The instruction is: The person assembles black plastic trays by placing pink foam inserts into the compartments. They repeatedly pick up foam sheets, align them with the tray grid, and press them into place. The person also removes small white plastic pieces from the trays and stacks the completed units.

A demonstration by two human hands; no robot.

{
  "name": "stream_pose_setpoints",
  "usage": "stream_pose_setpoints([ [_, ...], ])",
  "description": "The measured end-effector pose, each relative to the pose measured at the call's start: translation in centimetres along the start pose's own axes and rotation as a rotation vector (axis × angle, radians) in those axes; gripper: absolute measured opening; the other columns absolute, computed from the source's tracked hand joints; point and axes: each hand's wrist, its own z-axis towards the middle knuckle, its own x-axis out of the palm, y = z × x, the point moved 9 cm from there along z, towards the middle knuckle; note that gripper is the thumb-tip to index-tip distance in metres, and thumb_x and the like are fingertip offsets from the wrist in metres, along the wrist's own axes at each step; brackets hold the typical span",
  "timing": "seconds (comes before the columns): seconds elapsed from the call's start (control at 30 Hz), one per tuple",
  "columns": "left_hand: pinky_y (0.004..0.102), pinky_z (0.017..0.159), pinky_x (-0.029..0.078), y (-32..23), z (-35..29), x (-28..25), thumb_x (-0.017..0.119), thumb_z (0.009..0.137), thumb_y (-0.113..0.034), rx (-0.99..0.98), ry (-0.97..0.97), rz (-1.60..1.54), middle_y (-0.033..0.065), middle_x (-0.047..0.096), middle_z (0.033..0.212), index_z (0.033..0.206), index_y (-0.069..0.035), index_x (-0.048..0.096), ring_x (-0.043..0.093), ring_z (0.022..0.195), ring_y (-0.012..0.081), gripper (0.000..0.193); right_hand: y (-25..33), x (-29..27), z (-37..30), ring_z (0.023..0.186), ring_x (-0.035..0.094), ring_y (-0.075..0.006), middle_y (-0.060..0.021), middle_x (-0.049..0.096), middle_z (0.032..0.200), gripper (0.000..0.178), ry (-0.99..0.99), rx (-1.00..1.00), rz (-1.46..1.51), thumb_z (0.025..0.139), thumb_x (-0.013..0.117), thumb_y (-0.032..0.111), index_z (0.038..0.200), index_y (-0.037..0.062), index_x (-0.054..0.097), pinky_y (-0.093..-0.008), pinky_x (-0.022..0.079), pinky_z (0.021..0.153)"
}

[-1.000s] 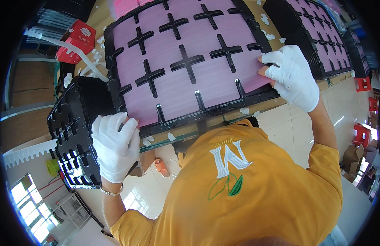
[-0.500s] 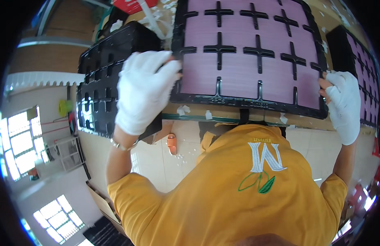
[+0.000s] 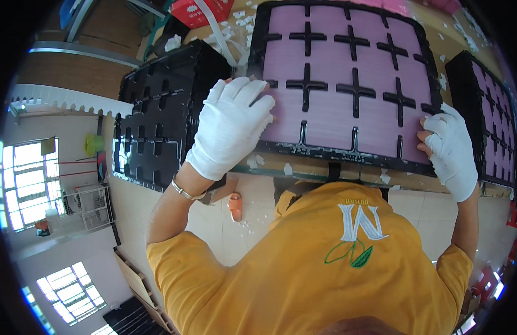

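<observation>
In front of me lies a black plastic tray (image 3: 355, 90) with a pink-purple face, raised black crosses and a glossy black rim. My left hand (image 3: 231, 124), in a white glove with bare fingertips, rests over its left rim with the fingers apart and bent down. Over the right rim lies my right hand (image 3: 451, 151), gloved the same way, its loosely curved fingertips on the pink face near the edge. What lies under both palms is hidden. Left of the tray stands a stack of black trays (image 3: 158, 120).
Another stack with pink faces (image 3: 495, 120) is at the right. White scraps (image 3: 288, 169) litter the table edge (image 3: 258, 174). A red box (image 3: 200, 12) and a white strap (image 3: 215, 30) are at the back left. A toothed white strip (image 3: 68, 97) juts in. An orange slipper (image 3: 235, 206) lies on the floor.
Both hands have shifted inward over the tray's rims, the left one to the right and the right one slightly left. The whole view has moved a little, and the tray appears lower in it.
</observation>
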Motion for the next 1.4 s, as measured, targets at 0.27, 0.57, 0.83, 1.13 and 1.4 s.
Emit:
stream_pose_setpoints([
  [0.27, 0.04, 0.082, 0.048, 4.9, 5.7, 0.3, 0.068, 0.077, -0.014, 0.023, -0.18, 0.051, 0.0078, 0.063, 0.102, 0.093, -0.007, 0.065, 0.06, 0.099, 0.0283, 0.018, -7.6, -2.8, 3.9, 0.086, 0.056, -0.0318, -0.0113, 0.058, 0.089, 0.021, -0.307, 0.149, -0.165, 0.073, 0.069, 0.004, 0.092, 0.0063, 0.061, -0.0413, 0.046, 0.084],
  [0.57, 0.0415, 0.087, 0.045, 8.4, 12.2, 6.8, 0.061, 0.084, -0.022, 0.142, -0.149, -0.056, 0.0065, 0.064, 0.109, 0.099, -0.01, 0.065, 0.059, 0.102, 0.0278, 0.02, -12.1, 0.6, 8.0, 0.08, 0.058, -0.0317, -0.0101, 0.058, 0.08, 0.009, -0.271, 0.034, -0.249, 0.072, 0.059, 0.006, 0.081, 0.0071, 0.06, -0.0425, 0.046, 0.07],
  [0.83, 0.0427, 0.085, 0.045, 9.7, 14.2, 7.6, 0.059, 0.085, -0.027, 0.058, -0.288, 0.053, 0.007, 0.065, 0.106, 0.096, -0.01, 0.068, 0.06, 0.1, 0.0273, 0.022, -15.1, 5.0, 11.1, 0.08, 0.06, -0.0322, -0.012, 0.059, 0.079, 0.009, -0.167, 0.146, -0.169, 0.08, 0.063, 0.016, 0.08, 0.007, 0.064, -0.0439, 0.048, 0.071],
  [1.13, 0.0454, 0.086, 0.041, 9.1, 14.2, 8.2, 0.058, 0.085, -0.037, -0.025, -0.088, 0.249, 0.0082, 0.062, 0.101, 0.085, -0.012, 0.068, 0.055, 0.103, 0.0286, 0.026, -15.1, 5.5, 11.4, 0.086, 0.062, -0.0304, -0.0133, 0.062, 0.084, 0.009, 0.171, 0.282, -0.31, 0.078, 0.062, 0.015, 0.078, 0.0084, 0.067, -0.043, 0.045, 0.073],
  [1.4, 0.0444, 0.084, 0.042, 10.7, 14.7, 8.5, 0.06, 0.084, -0.036, -0.143, -0.069, 0.201, 0.0099, 0.059, 0.098, 0.086, -0.011, 0.069, 0.054, 0.101, 0.0291, 0.026, -17.2, 4.6, 12.6, 0.085, 0.061, -0.0306, -0.0121, 0.062, 0.082, 0.011, 0.162, 0.369, -0.458, 0.076, 0.069, 0.02, 0.079, 0.0094, 0.07, -0.0418, 0.047, 0.074],
])
